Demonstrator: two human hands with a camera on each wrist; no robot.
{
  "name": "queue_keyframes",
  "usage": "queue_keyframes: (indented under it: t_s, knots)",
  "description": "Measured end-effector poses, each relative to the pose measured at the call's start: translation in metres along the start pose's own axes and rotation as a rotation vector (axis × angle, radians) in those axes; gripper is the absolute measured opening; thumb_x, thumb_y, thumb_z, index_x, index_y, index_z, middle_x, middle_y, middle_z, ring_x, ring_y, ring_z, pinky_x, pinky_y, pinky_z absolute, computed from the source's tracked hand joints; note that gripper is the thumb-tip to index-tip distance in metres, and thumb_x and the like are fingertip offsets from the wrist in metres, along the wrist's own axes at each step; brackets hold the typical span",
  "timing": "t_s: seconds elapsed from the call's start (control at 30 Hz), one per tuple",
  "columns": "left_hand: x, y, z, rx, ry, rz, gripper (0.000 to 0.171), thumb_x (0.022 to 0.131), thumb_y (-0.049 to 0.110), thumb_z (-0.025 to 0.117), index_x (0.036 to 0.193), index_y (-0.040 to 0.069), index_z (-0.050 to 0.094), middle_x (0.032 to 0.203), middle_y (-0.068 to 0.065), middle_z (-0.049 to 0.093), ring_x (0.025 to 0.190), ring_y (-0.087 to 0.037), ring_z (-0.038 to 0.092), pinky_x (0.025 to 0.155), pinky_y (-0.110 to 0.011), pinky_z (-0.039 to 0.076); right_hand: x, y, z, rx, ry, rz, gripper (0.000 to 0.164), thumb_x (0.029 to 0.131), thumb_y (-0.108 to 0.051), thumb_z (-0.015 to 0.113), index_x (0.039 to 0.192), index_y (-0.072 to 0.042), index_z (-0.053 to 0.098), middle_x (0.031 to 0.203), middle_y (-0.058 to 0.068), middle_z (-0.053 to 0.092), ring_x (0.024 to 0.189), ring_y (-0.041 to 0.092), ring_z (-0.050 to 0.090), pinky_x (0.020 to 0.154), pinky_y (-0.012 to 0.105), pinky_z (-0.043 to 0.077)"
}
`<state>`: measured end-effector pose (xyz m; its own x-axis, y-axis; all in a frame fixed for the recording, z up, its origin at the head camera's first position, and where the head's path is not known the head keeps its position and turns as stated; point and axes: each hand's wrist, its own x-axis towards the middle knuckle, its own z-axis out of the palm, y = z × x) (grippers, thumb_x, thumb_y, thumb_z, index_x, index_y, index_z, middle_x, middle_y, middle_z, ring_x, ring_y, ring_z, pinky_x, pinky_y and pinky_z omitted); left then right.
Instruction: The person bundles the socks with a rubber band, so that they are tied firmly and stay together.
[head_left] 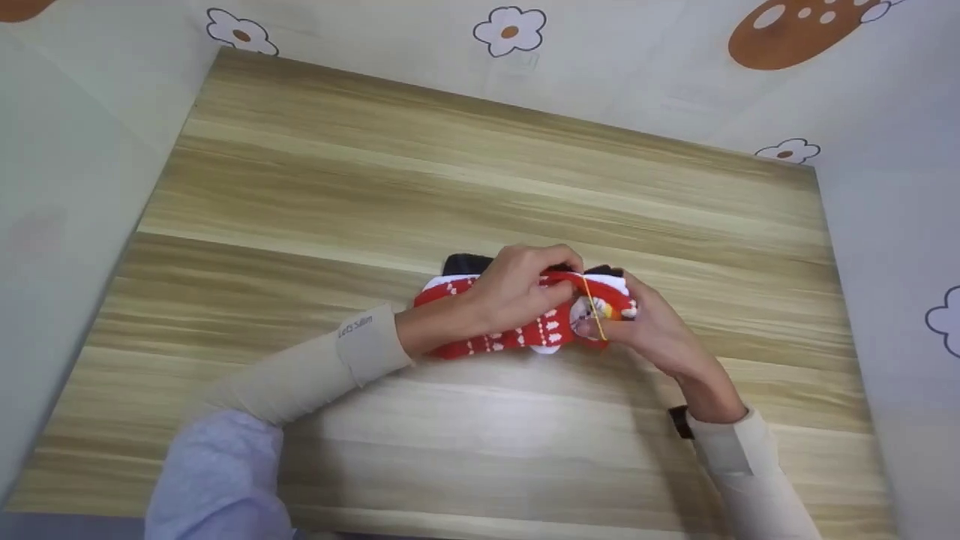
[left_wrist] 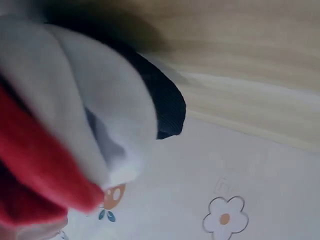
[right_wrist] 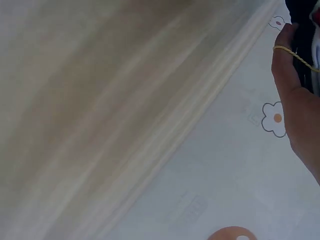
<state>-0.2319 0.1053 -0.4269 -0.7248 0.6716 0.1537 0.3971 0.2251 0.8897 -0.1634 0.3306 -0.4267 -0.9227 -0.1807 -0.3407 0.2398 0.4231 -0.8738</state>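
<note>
A bundle of socks (head_left: 551, 330), red with white patterns over white and black layers, is held between both hands above the middle of the table. My left hand (head_left: 517, 289) lies across it, fingers curled on its upper edge. The right hand (head_left: 656, 330) grips the bundle's right end, thumb on the front. Across that end runs a thin yellow cord (head_left: 595, 307). Looped over a finger of the right hand (right_wrist: 295, 85), the yellow cord (right_wrist: 295, 54) shows twisted strands in the right wrist view. White and black sock layers (left_wrist: 115, 95) fill the left wrist view's left side.
The wood-grain table (head_left: 337, 187) spreads around the hands. Behind it and at the sides stand pale walls (head_left: 637, 67) with flower prints. Both forearms wear beige wraps (head_left: 300, 375), and a small dark object (head_left: 681, 421) sits at the right wrist.
</note>
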Motion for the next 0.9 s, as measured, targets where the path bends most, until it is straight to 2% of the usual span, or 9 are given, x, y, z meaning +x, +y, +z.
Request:
queue_keyframes:
  t_s: [0.13, 0.27, 0.4, 0.57, 0.7, 0.83, 0.9]
  knots:
    - [0.004, 0.001, -0.005, -0.145, 0.032, -0.077, 0.019, 0.098, 0.020, 0.067, 0.116, 0.016, 0.072, 0.120, 0.003, 0.074, 0.105, -0.012, 0.064, 0.090, -0.025, 0.058, -0.005, 0.008, 0.007, 0.277, -0.075, 0.014, 0.070, 0.087, -0.004, 0.079, 0.147, -0.010, 0.044, 0.138, 0.011, 0.058, 0.120, 0.025, 0.060, 0.098, 0.032, 0.056]
    - [0.007, 0.000, -0.007, -0.233, 0.012, -0.101, 0.017, 0.097, 0.018, 0.067, 0.112, 0.016, 0.073, 0.114, 0.002, 0.075, 0.099, -0.014, 0.065, 0.085, -0.027, 0.059, -0.006, 0.010, 0.014, 0.452, -0.126, 0.044, 0.073, 0.088, 0.001, 0.076, 0.149, -0.011, 0.038, 0.143, 0.010, 0.053, 0.124, 0.025, 0.057, 0.102, 0.034, 0.055]
    - [0.008, -0.001, -0.006, -0.183, -0.052, -0.146, 0.017, 0.096, 0.018, 0.066, 0.112, 0.017, 0.073, 0.111, 0.003, 0.075, 0.095, -0.014, 0.065, 0.081, -0.025, 0.057, -0.006, 0.011, 0.016, 0.475, -0.100, 0.100, 0.070, 0.088, 0.002, 0.074, 0.147, -0.012, 0.039, 0.139, 0.007, 0.055, 0.122, 0.024, 0.057, 0.101, 0.032, 0.055]
    - [0.009, -0.003, -0.005, -0.102, -0.124, -0.194, 0.017, 0.096, 0.023, 0.069, 0.113, 0.022, 0.072, 0.113, 0.004, 0.074, 0.099, -0.015, 0.064, 0.084, -0.027, 0.057, -0.009, 0.011, 0.018, 0.490, -0.024, 0.142, 0.066, 0.091, 0.000, 0.072, 0.148, -0.012, 0.039, 0.138, 0.005, 0.054, 0.124, 0.023, 0.055, 0.102, 0.031, 0.054]
    - [0.009, -0.006, -0.001, -0.072, -0.134, -0.231, 0.018, 0.096, 0.026, 0.071, 0.114, 0.025, 0.071, 0.110, 0.004, 0.072, 0.098, -0.014, 0.064, 0.084, -0.028, 0.057, -0.010, 0.009, 0.022, 0.509, 0.011, 0.164, 0.063, 0.095, -0.007, 0.070, 0.149, -0.013, 0.039, 0.142, 0.004, 0.052, 0.126, 0.022, 0.053, 0.104, 0.030, 0.052]
    - [0.008, -0.009, 0.000, -0.059, -0.113, -0.221, 0.018, 0.096, 0.024, 0.071, 0.114, 0.023, 0.071, 0.101, 0.001, 0.073, 0.091, -0.014, 0.062, 0.081, -0.027, 0.054, -0.012, 0.008, 0.024, 0.504, 0.034, 0.173, 0.062, 0.096, -0.007, 0.067, 0.151, -0.011, 0.038, 0.144, 0.003, 0.049, 0.129, 0.021, 0.049, 0.106, 0.028, 0.049]
    - [0.008, -0.009, -0.001, -0.051, -0.124, -0.207, 0.019, 0.095, 0.023, 0.071, 0.114, 0.022, 0.071, 0.099, 0.000, 0.073, 0.090, -0.015, 0.062, 0.081, -0.028, 0.052, -0.013, 0.008, 0.023, 0.493, 0.042, 0.173, 0.061, 0.096, -0.006, 0.065, 0.151, -0.009, 0.038, 0.144, 0.004, 0.048, 0.129, 0.022, 0.048, 0.106, 0.027, 0.048]
